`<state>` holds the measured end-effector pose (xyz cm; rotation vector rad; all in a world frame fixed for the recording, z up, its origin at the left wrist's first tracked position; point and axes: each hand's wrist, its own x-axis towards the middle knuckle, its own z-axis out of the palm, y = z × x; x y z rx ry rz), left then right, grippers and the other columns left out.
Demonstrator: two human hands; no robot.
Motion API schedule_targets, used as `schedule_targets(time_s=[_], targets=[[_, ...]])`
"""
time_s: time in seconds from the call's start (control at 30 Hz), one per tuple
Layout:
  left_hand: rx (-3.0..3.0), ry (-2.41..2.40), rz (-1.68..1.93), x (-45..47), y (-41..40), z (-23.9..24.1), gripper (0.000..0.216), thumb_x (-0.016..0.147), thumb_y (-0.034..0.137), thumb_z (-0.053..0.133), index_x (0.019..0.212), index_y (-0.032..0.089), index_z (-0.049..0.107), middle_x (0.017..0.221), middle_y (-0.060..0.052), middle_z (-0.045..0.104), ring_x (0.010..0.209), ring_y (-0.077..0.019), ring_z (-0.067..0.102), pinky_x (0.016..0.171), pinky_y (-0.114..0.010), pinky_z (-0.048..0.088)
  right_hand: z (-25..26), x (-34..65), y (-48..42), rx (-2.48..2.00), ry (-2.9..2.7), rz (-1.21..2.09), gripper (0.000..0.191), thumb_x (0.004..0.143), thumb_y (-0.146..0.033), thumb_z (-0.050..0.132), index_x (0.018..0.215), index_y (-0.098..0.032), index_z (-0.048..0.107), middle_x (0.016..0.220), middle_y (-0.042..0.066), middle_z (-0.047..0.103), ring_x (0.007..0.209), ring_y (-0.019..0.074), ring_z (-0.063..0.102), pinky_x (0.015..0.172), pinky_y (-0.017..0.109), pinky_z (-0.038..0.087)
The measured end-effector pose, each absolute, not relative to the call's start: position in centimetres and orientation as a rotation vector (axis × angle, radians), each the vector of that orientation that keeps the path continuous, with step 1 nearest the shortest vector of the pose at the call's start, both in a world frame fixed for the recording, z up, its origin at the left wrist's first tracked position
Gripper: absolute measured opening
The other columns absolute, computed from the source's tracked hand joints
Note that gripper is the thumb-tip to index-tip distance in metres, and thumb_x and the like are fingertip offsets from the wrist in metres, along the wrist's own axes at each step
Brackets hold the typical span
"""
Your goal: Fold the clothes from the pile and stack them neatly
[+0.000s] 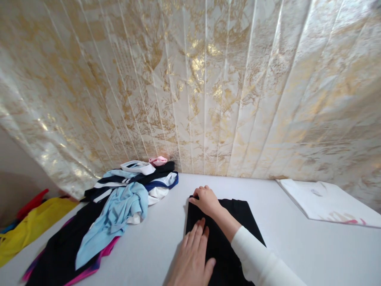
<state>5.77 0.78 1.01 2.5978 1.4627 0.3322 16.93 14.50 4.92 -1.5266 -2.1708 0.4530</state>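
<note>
A folded black garment (226, 230) lies on the white table in front of me; its exact kind cannot be made out. My left hand (193, 250) rests flat on its near left part, fingers stretched forward and thumb out to the side. Reaching across from the right in a white sleeve, my right hand (205, 200) is at the far left corner of the cloth. Its fingers are bent over the edge with the thumb close by, closed on the fabric there. The fingertips of that hand are partly hidden.
A loose heap of clothes (116, 210), with light blue, black, white and pink pieces, lies to the left. Yellow cloth (38, 224) is beyond the table's left edge. Folded white shirts (330, 200) lie at the right. A gold-patterned curtain (190, 87) hangs behind the table.
</note>
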Motion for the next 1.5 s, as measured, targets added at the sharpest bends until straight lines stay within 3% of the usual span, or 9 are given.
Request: schedule_targets(time_s=[0.1,0.23,0.33,0.57,0.83,1.0,1.2,1.37,1.5], targets=[[2.598,1.445,0.331,5.5,0.8,0.6,0.066,0.086,0.026,0.053,0.147,0.009,0.032,0.154,-0.016,0.02,0.14,-0.032,0.027,0.109,-0.046,0.037,3.8,17.4,15.5,-1.469,-2.177,0.552,0.016,0.083,-0.027,0.06,0.075,-0.017,0.07,0.086,0.009,0.068,0.093,0.0241,0.055,0.084,0.034,0.04],[2.592,1.453,0.312,5.4,0.5,0.6,0.071,0.086,0.025,0.052,0.15,0.009,0.025,0.155,-0.013,0.011,0.143,-0.0314,0.018,0.113,-0.048,0.03,3.6,18.6,15.8,-1.334,-2.165,0.731,0.031,0.092,-0.037,0.047,0.075,-0.018,0.065,0.068,-0.001,0.062,0.071,0.0143,0.055,0.068,0.024,0.042],[2.552,1.498,0.253,5.7,0.5,0.8,0.074,0.085,0.026,0.052,0.15,0.008,0.022,0.155,-0.015,0.007,0.143,-0.0328,0.015,0.113,-0.049,0.03,3.6,18.8,15.5,-1.292,-2.122,0.756,0.031,0.092,-0.039,0.047,0.074,-0.018,0.06,0.064,-0.004,0.057,0.064,0.0122,0.052,0.062,0.022,0.041],[2.507,1.521,0.246,5.6,0.5,0.8,0.073,0.088,0.035,0.052,0.151,0.012,0.021,0.155,-0.014,0.006,0.143,-0.0357,0.012,0.112,-0.054,0.027,2.4,17.4,14.9,-1.392,-2.07,0.564,0.005,0.085,-0.024,0.062,0.086,-0.02,0.061,0.08,0.002,0.06,0.075,0.0176,0.057,0.072,0.028,0.042],[2.499,1.548,0.27,5.6,0.5,0.4,0.07,0.09,0.039,0.051,0.15,0.014,0.024,0.155,-0.014,0.011,0.142,-0.0379,0.018,0.109,-0.06,0.028,1.1,17.1,14.6,-1.373,-2.068,0.424,0.006,0.085,-0.02,0.064,0.089,-0.02,0.06,0.087,0.004,0.057,0.083,0.0189,0.057,0.079,0.029,0.045],[2.549,1.522,0.314,5.7,0.3,0.2,0.07,0.09,0.038,0.051,0.149,0.009,0.027,0.154,-0.015,0.015,0.141,-0.0338,0.023,0.11,-0.049,0.034,1.2,17.2,14.4,-1.337,-2.065,0.382,0.005,0.086,-0.021,0.063,0.088,-0.02,0.058,0.086,0.004,0.055,0.083,0.0194,0.056,0.079,0.03,0.046],[2.609,1.479,0.377,5.5,0.3,0.2,0.076,0.087,0.029,0.053,0.151,0.008,0.019,0.155,-0.014,0.011,0.142,-0.0312,0.022,0.108,-0.043,0.039,0.8,17.3,14.5,-1.327,-2.063,0.334,0.004,0.088,-0.023,0.06,0.089,-0.021,0.058,0.087,0.005,0.056,0.082,0.0198,0.056,0.077,0.031,0.047],[2.588,1.565,0.392,5.1,0.2,-0.7,0.075,0.087,0.038,0.053,0.149,0.005,0.026,0.154,-0.017,0.016,0.141,-0.0335,0.024,0.107,-0.044,0.039,0.6,17.1,14.7,-1.314,-2.118,0.293,0.003,0.088,-0.02,0.058,0.088,-0.021,0.056,0.087,0.005,0.061,0.086,0.0213,0.055,0.079,0.033,0.045],[2.567,1.706,0.405,5.1,0.1,-1.4,0.075,0.086,0.048,0.055,0.148,0.012,0.031,0.154,-0.017,0.019,0.14,-0.0395,0.023,0.108,-0.053,0.035,0.3,17.1,15.0,-1.325,-2.159,0.265,0.003,0.09,-0.02,0.054,0.087,-0.022,0.055,0.09,0.006,0.063,0.087,0.0233,0.052,0.081,0.036,0.042]])
